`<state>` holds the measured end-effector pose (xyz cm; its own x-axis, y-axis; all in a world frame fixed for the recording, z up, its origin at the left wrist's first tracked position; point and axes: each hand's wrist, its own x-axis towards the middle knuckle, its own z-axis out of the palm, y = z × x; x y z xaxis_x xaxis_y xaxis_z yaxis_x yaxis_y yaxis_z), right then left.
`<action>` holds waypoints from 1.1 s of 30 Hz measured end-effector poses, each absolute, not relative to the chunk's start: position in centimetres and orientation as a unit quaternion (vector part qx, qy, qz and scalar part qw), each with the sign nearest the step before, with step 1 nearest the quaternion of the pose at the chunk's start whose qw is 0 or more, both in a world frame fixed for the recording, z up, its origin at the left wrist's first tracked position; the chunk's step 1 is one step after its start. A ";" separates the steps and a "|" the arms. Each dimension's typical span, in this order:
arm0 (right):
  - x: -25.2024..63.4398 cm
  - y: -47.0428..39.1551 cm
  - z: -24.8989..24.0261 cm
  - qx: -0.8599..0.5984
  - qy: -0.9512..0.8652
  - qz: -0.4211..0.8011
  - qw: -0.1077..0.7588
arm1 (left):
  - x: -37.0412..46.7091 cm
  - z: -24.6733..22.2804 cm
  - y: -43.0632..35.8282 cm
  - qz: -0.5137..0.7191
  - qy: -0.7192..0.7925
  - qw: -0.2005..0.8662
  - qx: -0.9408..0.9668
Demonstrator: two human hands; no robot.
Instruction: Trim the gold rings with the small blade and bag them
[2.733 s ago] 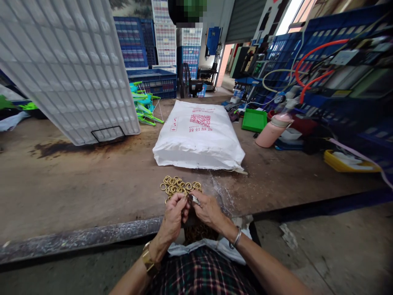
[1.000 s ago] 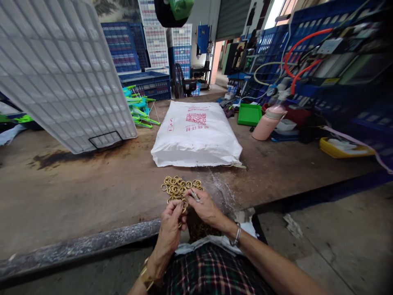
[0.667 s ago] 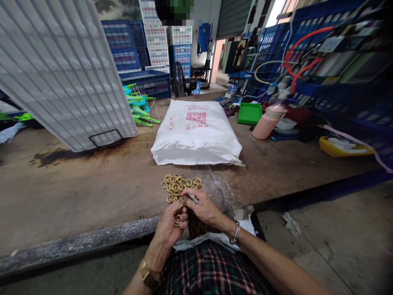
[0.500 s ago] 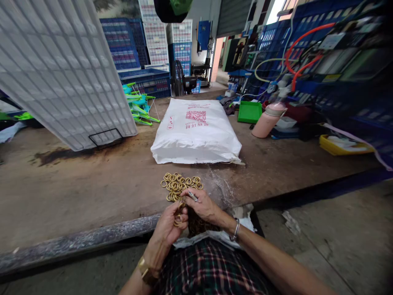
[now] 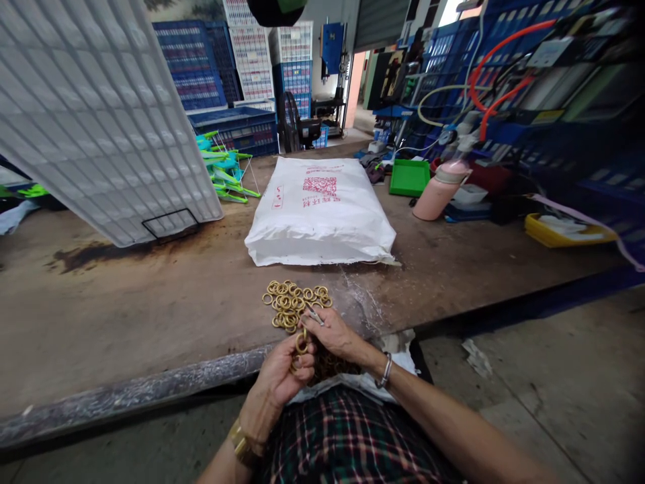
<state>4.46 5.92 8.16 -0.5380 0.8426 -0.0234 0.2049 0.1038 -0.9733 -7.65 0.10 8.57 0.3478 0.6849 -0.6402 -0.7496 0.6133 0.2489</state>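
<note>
My left hand (image 5: pixel 277 375) is closed on brass-coloured rings (image 5: pixel 301 343), one standing up at its fingertips and another lower in the fingers. My right hand (image 5: pixel 341 337) meets it from the right, gripping a slim silver metal tool (image 5: pixel 314 314) whose exact kind I cannot make out. Just beyond the hands, a pile of similar rings (image 5: pixel 283 296) lies loose on the worktable (image 5: pixel 201 309). Below the hands, at my lap, an opened white sack (image 5: pixel 403 353) holds a dark brownish mass, partly hidden by my right hand.
A white printed sack (image 5: pixel 322 222) lies flat behind the rings. To the left leans a large white ribbed crate (image 5: pixel 115 121). On the right stand a pink bottle (image 5: pixel 436 195), a green tray (image 5: pixel 409 177) and a yellow tray (image 5: pixel 564 232). Stacked crates (image 5: pixel 186 64) fill the back.
The hands have shifted slightly, and a ring now stands upright more plainly at the left fingertips. The silver tool has tilted in my right hand. The camera view has moved a little.
</note>
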 end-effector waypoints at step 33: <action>5.5 4.8 7.4 -0.435 -0.872 0.221 0.052 | -8.1 7.9 -0.9 0.456 0.383 0.800 0.070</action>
